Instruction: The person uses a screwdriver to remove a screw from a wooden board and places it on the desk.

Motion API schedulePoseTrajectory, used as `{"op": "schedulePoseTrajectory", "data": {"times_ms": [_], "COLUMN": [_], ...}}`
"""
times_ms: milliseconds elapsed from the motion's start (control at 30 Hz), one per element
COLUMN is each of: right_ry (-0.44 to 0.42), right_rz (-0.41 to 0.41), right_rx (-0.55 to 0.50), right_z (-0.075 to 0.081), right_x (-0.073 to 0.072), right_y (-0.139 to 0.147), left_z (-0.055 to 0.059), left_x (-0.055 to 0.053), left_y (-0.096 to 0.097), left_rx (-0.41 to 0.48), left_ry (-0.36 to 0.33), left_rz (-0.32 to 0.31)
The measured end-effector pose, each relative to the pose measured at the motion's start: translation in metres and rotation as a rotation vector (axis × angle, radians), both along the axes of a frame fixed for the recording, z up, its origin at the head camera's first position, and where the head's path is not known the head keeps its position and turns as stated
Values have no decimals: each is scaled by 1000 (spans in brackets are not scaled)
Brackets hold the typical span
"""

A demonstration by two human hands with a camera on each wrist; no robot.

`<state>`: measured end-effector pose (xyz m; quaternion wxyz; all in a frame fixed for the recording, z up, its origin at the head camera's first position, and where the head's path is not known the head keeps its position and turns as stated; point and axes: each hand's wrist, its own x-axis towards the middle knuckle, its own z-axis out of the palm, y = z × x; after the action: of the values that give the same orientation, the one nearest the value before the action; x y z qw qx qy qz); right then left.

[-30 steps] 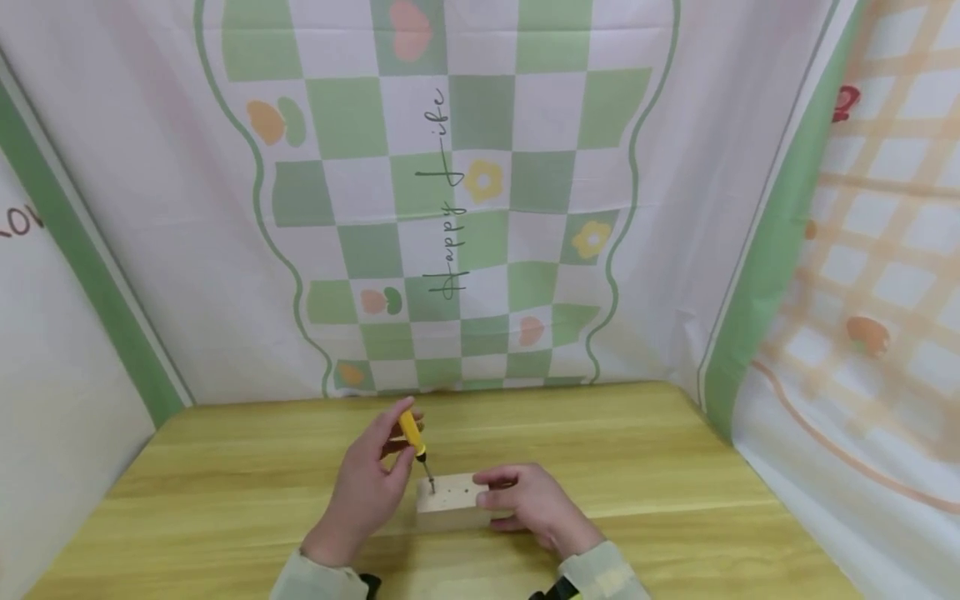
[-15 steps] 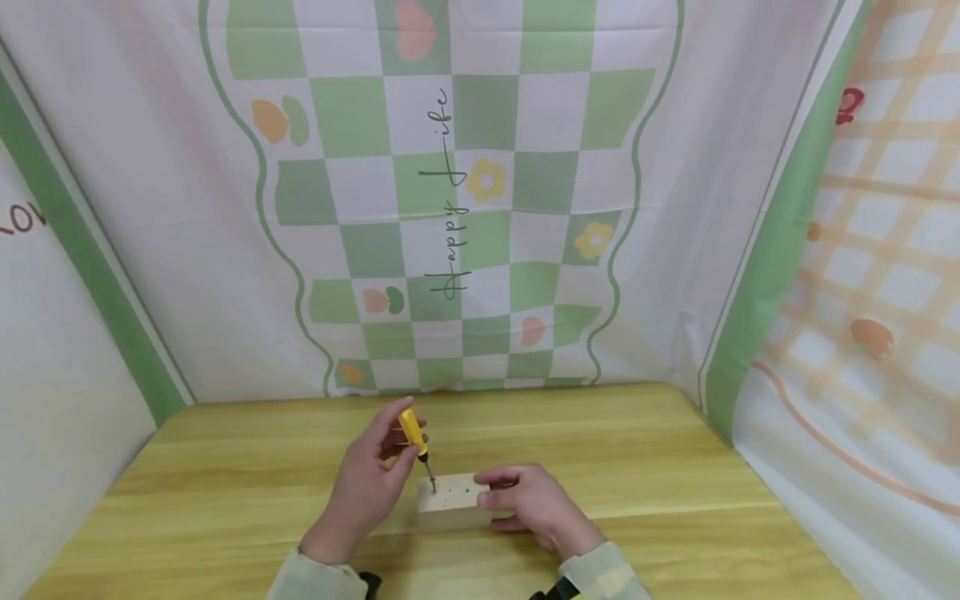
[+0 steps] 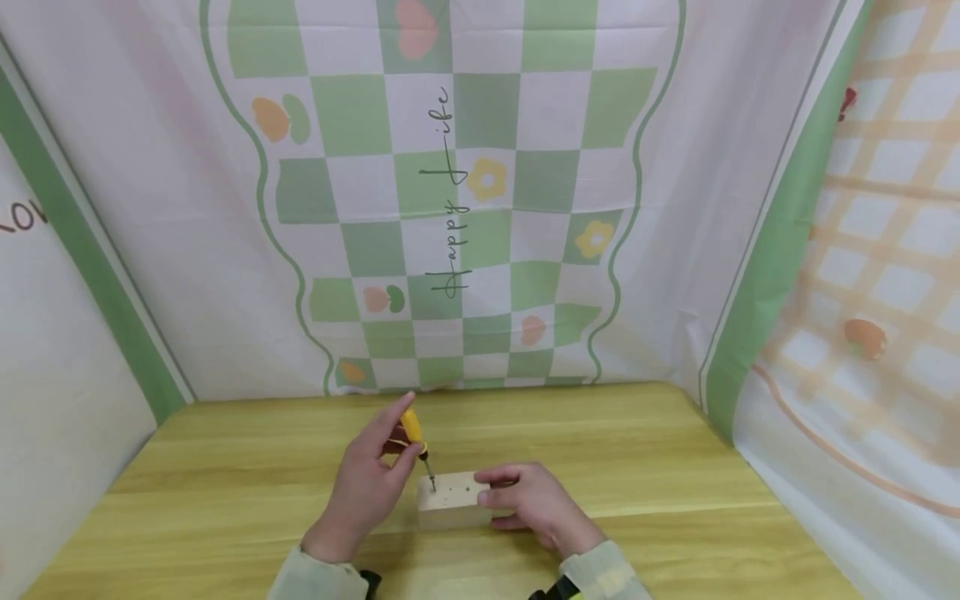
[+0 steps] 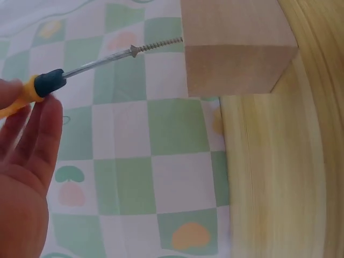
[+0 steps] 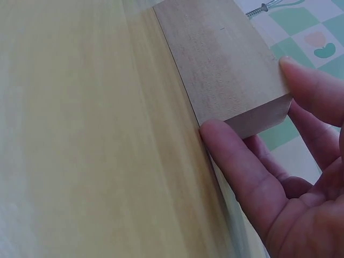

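A pale wooden block (image 3: 453, 515) with several small holes in its top lies on the table. A screw (image 4: 158, 45) stands in the top near the block's left end, most of its thread still showing. My left hand (image 3: 371, 479) holds a screwdriver (image 3: 410, 425) by its yellow handle, thumb and fingers around it. The screwdriver's shaft (image 4: 97, 65) meets the screw's head, leaning slightly left in the head view. My right hand (image 3: 536, 504) grips the block's right end, with fingers (image 5: 317, 88) on its top edge and side. Some right fingers are hidden behind the block.
The wood-grain table (image 3: 225, 467) spreads around the block on all sides. A green and white checked cloth (image 3: 480, 250) hangs behind the table's far edge, and further cloths hang at the left and right.
The left fingers have shifted around the yellow handle, covering more of it now. The screwdriver stays on the screw, and the block and right hand keep their place.
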<state>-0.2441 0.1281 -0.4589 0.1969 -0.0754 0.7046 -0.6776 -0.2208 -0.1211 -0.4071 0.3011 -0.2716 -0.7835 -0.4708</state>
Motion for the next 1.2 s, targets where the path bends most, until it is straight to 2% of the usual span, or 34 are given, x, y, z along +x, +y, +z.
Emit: {"op": "schedulePoseTrajectory", "data": {"times_ms": [67,133,233,333,467,567,700,867,1067,1200], "right_ry": [2,4,6,5,5,4,3,1,2,8], "right_rz": [1,1,2,4,3,3,4,8,6,7], "right_rx": [0,1,3,6,7,4,-2,0,0,0], "right_z": [0,0,-1,-2,-2,-2,-1,-1,-2,-2], "right_x": [0,0,0,0,0,0,0,0,-1,0], "right_y": [0,0,0,0,0,0,0,1,0,0], "left_z": [0,1,2,3,1,1,0,0,3,3], "left_x": [-1,-1,0,0,0,0,0,0,1,2], "left_y": [0,-1,-2,-2,-1,-1,-2,-2,-3,-2], "left_rx": [-10,-8,18,27,2,-3,7,0,19,27], "left_ry": [-1,-12,-69,-99,-66,-43,-46,-37,-44,-48], "left_rz": [10,-5,-32,-15,23,4,-11,27,-23,-6]}}
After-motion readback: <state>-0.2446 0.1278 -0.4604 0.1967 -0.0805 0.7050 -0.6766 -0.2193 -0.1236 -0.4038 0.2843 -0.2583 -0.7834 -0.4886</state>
